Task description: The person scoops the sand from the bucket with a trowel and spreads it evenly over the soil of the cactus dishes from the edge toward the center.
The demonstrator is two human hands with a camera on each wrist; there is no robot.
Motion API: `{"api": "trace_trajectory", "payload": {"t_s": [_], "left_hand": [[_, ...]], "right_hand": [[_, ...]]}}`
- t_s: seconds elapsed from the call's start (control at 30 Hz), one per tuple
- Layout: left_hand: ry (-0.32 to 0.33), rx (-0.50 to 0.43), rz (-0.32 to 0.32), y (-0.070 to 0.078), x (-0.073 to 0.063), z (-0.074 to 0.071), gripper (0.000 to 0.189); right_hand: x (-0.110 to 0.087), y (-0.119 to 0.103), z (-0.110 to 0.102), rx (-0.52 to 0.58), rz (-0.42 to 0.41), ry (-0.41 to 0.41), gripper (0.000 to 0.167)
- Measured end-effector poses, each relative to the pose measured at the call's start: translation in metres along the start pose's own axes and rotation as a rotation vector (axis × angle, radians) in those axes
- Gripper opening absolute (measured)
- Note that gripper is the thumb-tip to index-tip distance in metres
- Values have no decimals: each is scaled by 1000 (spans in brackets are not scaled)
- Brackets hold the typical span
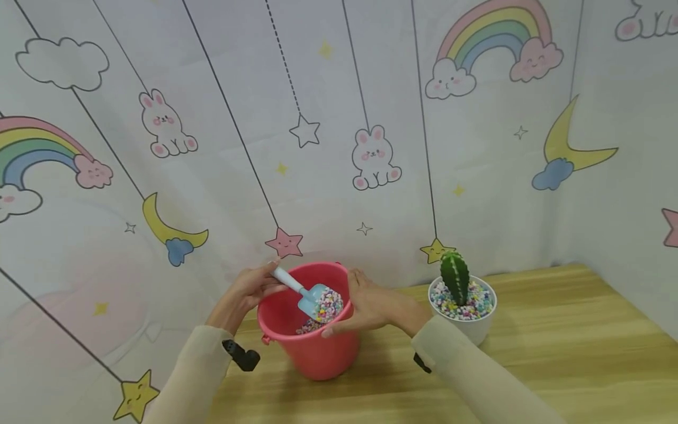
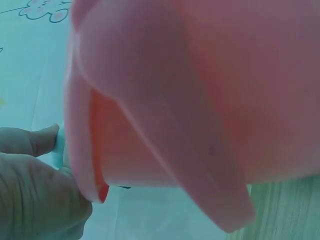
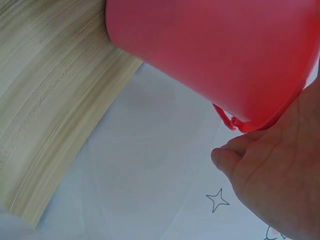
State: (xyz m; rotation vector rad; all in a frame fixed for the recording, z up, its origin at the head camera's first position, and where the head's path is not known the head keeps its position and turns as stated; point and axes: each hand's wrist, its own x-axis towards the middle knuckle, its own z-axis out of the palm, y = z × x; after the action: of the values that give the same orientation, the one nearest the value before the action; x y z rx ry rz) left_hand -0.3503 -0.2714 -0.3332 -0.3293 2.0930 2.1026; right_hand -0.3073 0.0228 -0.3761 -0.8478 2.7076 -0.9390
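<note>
A red bucket [image 1: 323, 353] stands on the wooden table, its mouth facing up. My left hand [image 1: 253, 290] is at the left of the rim, pinching the pale handle of a light blue toy shovel [image 1: 306, 298]. The shovel slants down into the bucket, and small multicoloured pebbles [image 1: 329, 304] lie on its blade. More pebbles show in the bucket below. My right hand [image 1: 373, 303] holds the bucket's right side at the rim, thumb toward the front. In the left wrist view the bucket [image 2: 260, 75] hides most of the shovel.
Right of the bucket stands a white pot [image 1: 474, 327] with a green cactus [image 1: 454, 278] in multicoloured pebbles. A white curtain [image 1: 233, 176] printed with rabbits, stars and rainbows hangs behind the table [image 1: 572, 341]. The table's edge [image 3: 95, 132] shows in the right wrist view.
</note>
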Motion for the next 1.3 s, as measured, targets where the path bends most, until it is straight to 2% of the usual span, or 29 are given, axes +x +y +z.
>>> {"api": "trace_trajectory", "payload": {"t_s": [0.2,0.4,0.63,0.8,1.0,1.3], "left_hand": [[21,-87,-2,-1,-4,-5,53],[26,-204,16,-4,-6,-8,58],[22,-299,33,-6,-10,-11,47],[13,-300,42,-7,-14,-12,46],[21,-287,55,-8,-15,-15,42],[47,-279,29,-10,-18,-19,46]], "right_hand": [[0,-1,-1,-79,4,11,136],[-1,-2,-2,-92,22,11,139],[-2,-4,-3,-107,28,16,139],[-3,-4,-1,-148,65,2,143],[-2,-5,-3,-232,60,7,141],[0,-8,-5,-311,53,2,139]]}}
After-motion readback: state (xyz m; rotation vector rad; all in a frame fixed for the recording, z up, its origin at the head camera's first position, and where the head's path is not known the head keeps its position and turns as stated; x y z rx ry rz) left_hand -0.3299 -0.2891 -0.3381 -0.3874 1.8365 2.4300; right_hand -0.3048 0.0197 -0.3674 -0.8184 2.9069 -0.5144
